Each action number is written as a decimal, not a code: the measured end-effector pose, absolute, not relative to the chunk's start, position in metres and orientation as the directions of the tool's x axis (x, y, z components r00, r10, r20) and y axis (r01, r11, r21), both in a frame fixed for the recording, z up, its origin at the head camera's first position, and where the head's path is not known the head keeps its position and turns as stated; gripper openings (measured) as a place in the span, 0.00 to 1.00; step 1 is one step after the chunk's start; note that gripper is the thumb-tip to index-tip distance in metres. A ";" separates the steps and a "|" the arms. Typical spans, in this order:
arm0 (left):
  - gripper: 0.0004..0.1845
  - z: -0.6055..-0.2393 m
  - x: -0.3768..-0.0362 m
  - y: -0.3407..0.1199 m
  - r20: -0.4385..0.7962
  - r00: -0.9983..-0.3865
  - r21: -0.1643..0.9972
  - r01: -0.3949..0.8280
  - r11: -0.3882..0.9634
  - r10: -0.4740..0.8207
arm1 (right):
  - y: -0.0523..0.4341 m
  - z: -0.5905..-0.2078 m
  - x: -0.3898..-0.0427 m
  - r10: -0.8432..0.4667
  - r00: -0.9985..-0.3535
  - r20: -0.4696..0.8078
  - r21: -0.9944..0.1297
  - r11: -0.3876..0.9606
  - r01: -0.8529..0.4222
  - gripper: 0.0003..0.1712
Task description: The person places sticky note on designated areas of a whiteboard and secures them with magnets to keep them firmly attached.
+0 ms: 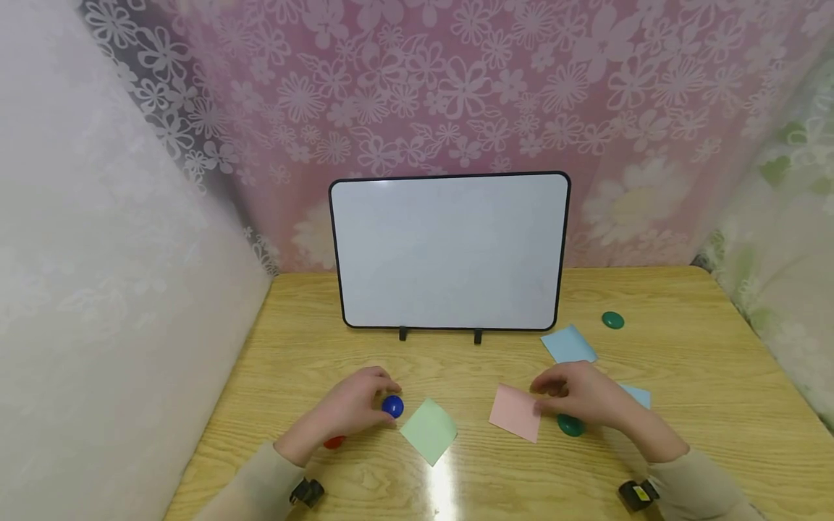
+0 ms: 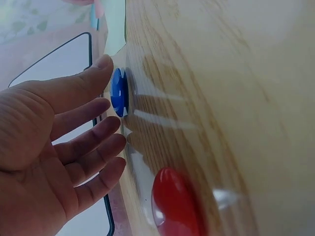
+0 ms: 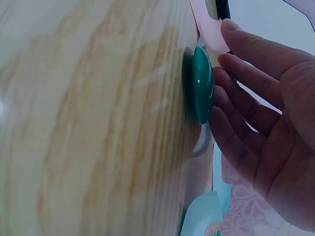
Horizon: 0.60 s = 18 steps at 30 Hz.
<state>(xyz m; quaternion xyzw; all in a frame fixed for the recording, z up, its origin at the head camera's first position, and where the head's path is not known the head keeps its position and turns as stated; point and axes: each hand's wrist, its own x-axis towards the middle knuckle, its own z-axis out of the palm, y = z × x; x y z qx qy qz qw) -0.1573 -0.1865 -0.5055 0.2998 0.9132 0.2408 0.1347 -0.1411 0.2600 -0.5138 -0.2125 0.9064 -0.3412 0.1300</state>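
Observation:
My left hand hovers around a round, domed blue magnet, thumb and fingers spread on either side. In the left wrist view a gap shows between the thumb and the other fingers, and the blue magnet lies on the table. A red magnet sits below that hand. My right hand is at the right edge of a pink sticky note, fingers loosely bent. Its thumb tip overlaps the pink note in the right wrist view; a firm pinch cannot be made out. Beneath its fingers lies a green magnet.
A black-framed whiteboard stands upright on small black feet at the table's back. Between the hands lies a green sticky note. Blue notes lie at the right, one partly behind the right wrist. Another green magnet is farther back.

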 end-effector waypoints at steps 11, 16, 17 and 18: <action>0.22 -0.506 -0.157 -0.185 -0.104 -0.782 0.498 0.494 0.713 0.614 | 0.256 -0.515 -0.142 -0.469 -0.880 -0.071 -0.647 0.693 -0.317 0.21; 0.20 -0.505 -0.157 -0.184 -0.102 -0.786 0.495 0.492 0.716 0.610 | 0.254 -0.512 -0.141 -0.468 -0.881 -0.072 -0.639 0.700 -0.320 0.19; 0.20 -0.505 -0.157 -0.184 -0.102 -0.787 0.494 0.491 0.717 0.609 | 0.253 -0.512 -0.141 -0.467 -0.881 -0.071 -0.636 0.702 -0.321 0.18; 0.20 -0.505 -0.157 -0.184 -0.101 -0.787 0.494 0.492 0.717 0.609 | 0.253 -0.511 -0.141 -0.467 -0.881 -0.070 -0.632 0.704 -0.323 0.18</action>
